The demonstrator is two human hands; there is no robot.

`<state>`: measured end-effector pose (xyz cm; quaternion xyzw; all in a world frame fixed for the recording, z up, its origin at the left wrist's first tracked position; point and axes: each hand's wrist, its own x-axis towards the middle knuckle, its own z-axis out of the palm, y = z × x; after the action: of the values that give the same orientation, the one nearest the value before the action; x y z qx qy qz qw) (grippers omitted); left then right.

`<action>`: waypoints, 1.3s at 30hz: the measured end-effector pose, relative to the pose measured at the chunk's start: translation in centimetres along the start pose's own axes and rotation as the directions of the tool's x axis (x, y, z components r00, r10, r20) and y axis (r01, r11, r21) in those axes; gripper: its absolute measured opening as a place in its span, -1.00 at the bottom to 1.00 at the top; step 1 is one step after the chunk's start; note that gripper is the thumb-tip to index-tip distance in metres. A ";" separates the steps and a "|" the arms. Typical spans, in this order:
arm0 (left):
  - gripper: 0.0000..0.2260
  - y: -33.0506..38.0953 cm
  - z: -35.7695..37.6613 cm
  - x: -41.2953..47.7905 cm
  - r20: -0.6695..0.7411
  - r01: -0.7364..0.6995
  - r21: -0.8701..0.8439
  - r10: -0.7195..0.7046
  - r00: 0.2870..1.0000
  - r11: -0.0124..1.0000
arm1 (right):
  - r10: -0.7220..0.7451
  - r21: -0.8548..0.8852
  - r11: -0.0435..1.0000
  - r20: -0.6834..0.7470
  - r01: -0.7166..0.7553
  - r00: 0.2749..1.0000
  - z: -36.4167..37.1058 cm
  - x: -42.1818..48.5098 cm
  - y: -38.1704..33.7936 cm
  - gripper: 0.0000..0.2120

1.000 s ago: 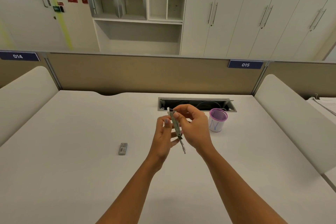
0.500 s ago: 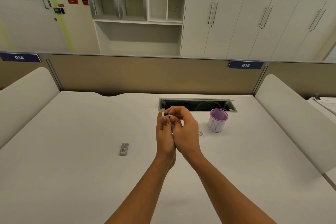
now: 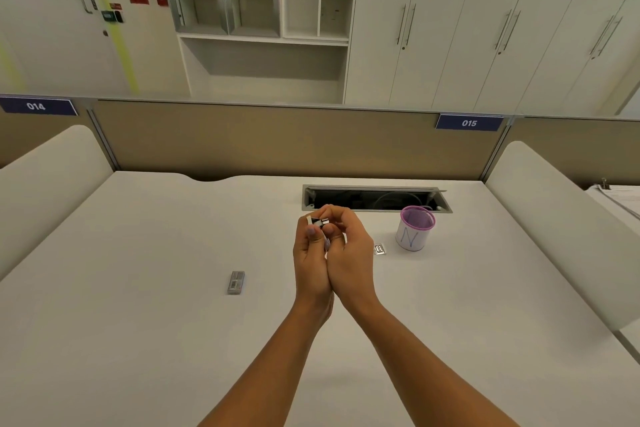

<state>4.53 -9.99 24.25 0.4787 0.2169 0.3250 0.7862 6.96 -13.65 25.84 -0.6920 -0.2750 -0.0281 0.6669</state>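
Note:
My left hand and my right hand meet palm to palm above the middle of the white desk. Their fingertips pinch a small black and silver tool, of which only the top end shows; the rest is hidden between the hands. A small grey box lies flat on the desk to the left of the hands. A tiny silver piece lies on the desk just right of my right hand.
A white cup with a purple mesh rim and a blue mark stands at the right. Behind the hands an open cable slot is set into the desk. Padded side panels and a tan partition enclose the desk.
The long tool stood upright and showed below the hands one second ago; now it is turned end-on and mostly hidden. My hands closed together. The tiny silver piece near the cup came into sight.

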 end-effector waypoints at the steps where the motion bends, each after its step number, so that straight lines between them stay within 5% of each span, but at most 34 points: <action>1: -0.73 0.0 0.0 0.0 -0.014 -0.025 -0.003 0.025 1.000 1.000 | 0.012 0.001 1.000 -0.018 -0.012 1.000 -0.1 0.1 0.0 -0.69; 9: -0.72 0.8 0.0 0.0 0.022 -0.069 -0.176 0.074 0.997 0.982 | 0.061 0.042 0.997 -0.060 -0.059 0.996 -0.3 1.0 -0.1 -0.79; 19: -0.62 1.9 -1.7 1.3 0.052 -0.003 -0.435 0.028 0.998 0.900 | 0.275 0.340 0.913 -0.101 -0.226 0.956 -2.5 2.7 0.2 -0.83; 25: -0.55 2.5 -2.5 1.8 0.064 0.002 -0.534 0.038 0.997 0.845 | 0.292 0.324 0.911 -0.069 -0.255 0.954 -3.9 2.7 0.5 -0.85; 39: -0.51 1.9 -3.3 1.8 0.056 0.010 -0.605 0.031 0.998 0.796 | 0.389 0.395 0.850 -0.023 -0.349 0.921 -4.2 2.4 0.9 -0.81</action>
<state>3.06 -6.05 24.43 0.2139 0.0743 0.3664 0.9025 10.76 -16.75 26.47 -0.5855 -0.1028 0.1195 0.7952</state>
